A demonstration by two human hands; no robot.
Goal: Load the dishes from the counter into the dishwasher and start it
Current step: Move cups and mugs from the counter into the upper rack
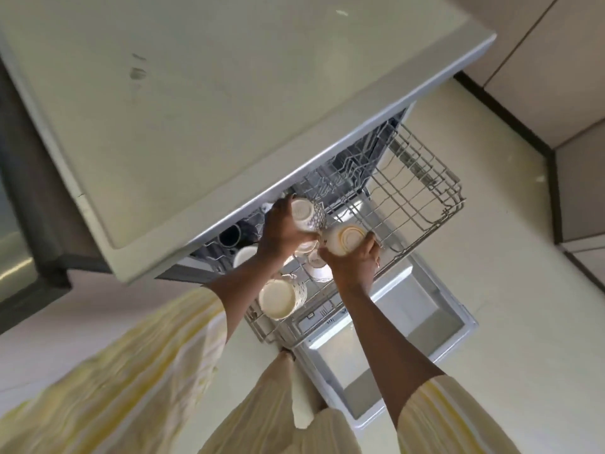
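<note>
Wire rack [422,194] holds mug [281,298]; left hand [282,231] grips cup [308,213], right hand [355,262] bowl [344,240].

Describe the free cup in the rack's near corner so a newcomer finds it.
Start at the pulled-out wire rack of the open dishwasher. At the rack's corner nearest the person sits a pale cup with a patterned side. Neither the left hand nor the right hand touches it, and it lies nearest the camera.

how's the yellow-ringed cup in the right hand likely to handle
The yellow-ringed cup looks like glazed ceramic, so probably rigid, breakable and somewhat slippery. Its round body may roll if laid sideways on the wire rack. The right hand holds it alone, suggesting modest weight.
</note>
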